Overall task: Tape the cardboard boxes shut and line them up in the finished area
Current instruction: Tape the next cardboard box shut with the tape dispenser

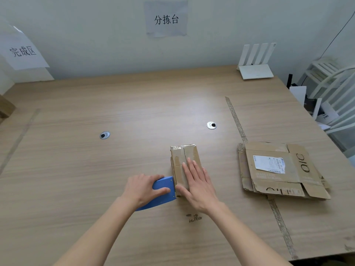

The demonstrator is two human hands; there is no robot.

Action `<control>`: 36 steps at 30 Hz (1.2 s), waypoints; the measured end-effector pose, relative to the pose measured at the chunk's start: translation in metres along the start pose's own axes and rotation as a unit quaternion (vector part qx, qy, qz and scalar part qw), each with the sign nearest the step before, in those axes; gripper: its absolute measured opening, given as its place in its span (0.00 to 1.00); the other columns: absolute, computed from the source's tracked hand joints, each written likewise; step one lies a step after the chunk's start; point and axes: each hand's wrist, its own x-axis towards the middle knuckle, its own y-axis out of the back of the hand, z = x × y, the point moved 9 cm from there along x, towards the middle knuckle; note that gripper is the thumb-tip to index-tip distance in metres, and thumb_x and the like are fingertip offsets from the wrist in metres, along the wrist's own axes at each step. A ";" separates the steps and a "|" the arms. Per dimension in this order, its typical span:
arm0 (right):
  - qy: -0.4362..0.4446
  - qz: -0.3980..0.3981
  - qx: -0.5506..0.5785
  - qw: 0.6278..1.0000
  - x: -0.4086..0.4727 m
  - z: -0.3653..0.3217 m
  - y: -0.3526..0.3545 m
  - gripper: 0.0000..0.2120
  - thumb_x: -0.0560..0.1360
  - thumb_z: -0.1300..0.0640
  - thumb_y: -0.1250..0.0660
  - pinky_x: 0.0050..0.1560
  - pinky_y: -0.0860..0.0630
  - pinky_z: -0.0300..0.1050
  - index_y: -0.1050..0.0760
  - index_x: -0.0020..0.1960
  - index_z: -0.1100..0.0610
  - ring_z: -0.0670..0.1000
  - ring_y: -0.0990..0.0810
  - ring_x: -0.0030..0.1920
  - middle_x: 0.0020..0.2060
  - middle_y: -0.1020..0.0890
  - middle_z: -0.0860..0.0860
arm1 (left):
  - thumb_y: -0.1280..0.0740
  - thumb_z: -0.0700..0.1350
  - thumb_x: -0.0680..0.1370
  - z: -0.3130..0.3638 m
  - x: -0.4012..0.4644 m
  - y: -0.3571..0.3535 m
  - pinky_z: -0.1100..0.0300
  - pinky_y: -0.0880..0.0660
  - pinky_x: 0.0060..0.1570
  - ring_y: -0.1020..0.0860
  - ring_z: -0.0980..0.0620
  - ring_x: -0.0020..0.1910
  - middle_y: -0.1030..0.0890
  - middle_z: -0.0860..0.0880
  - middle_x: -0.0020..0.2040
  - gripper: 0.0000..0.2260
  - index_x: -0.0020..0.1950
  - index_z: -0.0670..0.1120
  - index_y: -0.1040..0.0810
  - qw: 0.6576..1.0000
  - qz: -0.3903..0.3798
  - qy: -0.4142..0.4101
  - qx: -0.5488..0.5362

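Head view: taping a small box [184, 166] shut.
Right hand [197, 186] lies flat, steadying it; left hand [143, 189] grips the tape dispenser [163, 191] at its edge.

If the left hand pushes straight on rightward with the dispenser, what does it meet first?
The blue tape dispenser in the left hand looks already against the small brown cardboard box, so the box.

White router [256, 71] — far table [76, 189] corner

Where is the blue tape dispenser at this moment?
In the head view, the blue tape dispenser sits near the table's front centre, gripped by the left hand, its front edge against the near left end of the small brown cardboard box.
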 end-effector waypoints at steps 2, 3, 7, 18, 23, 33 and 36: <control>-0.003 0.001 -0.002 1.000 -0.002 0.000 -0.005 0.40 0.78 0.29 0.58 0.78 0.68 0.49 0.68 0.81 0.47 0.42 0.74 0.77 0.78 0.71 0.42 | 0.48 0.75 0.70 0.005 0.002 -0.005 0.57 0.27 0.40 0.20 0.51 0.46 0.17 0.56 0.48 0.30 0.65 0.64 0.27 1.000 -0.001 0.004 0.029; -0.003 0.003 -0.005 1.000 -0.003 -0.001 -0.008 0.40 0.78 0.29 0.59 0.78 0.68 0.49 0.68 0.81 0.47 0.42 0.74 0.77 0.78 0.71 0.42 | 0.48 0.75 0.70 0.004 0.001 -0.008 0.57 0.28 0.38 0.20 0.50 0.45 0.17 0.55 0.47 0.30 0.64 0.63 0.26 0.999 0.000 0.010 0.040; 0.014 0.024 0.000 1.000 -0.004 -0.011 -0.022 0.41 0.74 0.31 0.63 0.77 0.69 0.48 0.65 0.82 0.49 0.42 0.74 0.76 0.79 0.70 0.43 | 0.48 0.73 0.69 -0.008 -0.004 -0.020 0.58 0.34 0.32 0.20 0.48 0.42 0.18 0.52 0.42 0.29 0.60 0.60 0.25 0.997 0.008 0.037 0.071; -0.006 0.057 0.046 0.997 0.003 0.013 -0.004 0.44 0.76 0.26 0.49 0.80 0.59 0.48 0.58 0.83 0.46 0.43 0.64 0.80 0.81 0.62 0.41 | 0.44 0.73 0.72 0.006 0.008 -0.008 0.57 0.30 0.34 0.21 0.46 0.40 0.18 0.51 0.42 0.26 0.60 0.60 0.24 0.998 0.032 0.029 0.053; -0.017 0.058 0.043 0.997 0.013 0.008 0.004 0.45 0.73 0.28 0.48 0.81 0.54 0.53 0.54 0.82 0.49 0.45 0.62 0.81 0.82 0.58 0.43 | 0.45 0.74 0.71 0.002 0.017 -0.007 0.57 0.27 0.39 0.20 0.47 0.42 0.17 0.52 0.44 0.27 0.60 0.60 0.23 0.998 0.025 0.028 0.056; -0.060 0.117 0.052 0.990 0.016 0.009 0.016 0.42 0.64 0.43 0.30 0.63 0.23 0.53 0.35 0.77 0.52 0.48 0.44 0.80 0.80 0.41 0.46 | 0.44 0.73 0.72 0.017 0.023 -0.015 0.58 0.32 0.33 0.21 0.47 0.40 0.19 0.52 0.40 0.26 0.58 0.58 0.22 0.996 0.023 0.035 0.081; -0.074 0.117 0.055 0.989 0.016 0.005 0.017 0.42 0.65 0.44 0.28 0.63 0.24 0.56 0.35 0.76 0.53 0.48 0.44 0.80 0.80 0.41 0.46 | 0.43 0.72 0.73 0.021 0.021 -0.016 0.59 0.35 0.31 0.21 0.47 0.39 0.21 0.52 0.39 0.24 0.55 0.57 0.22 0.994 0.021 0.052 0.095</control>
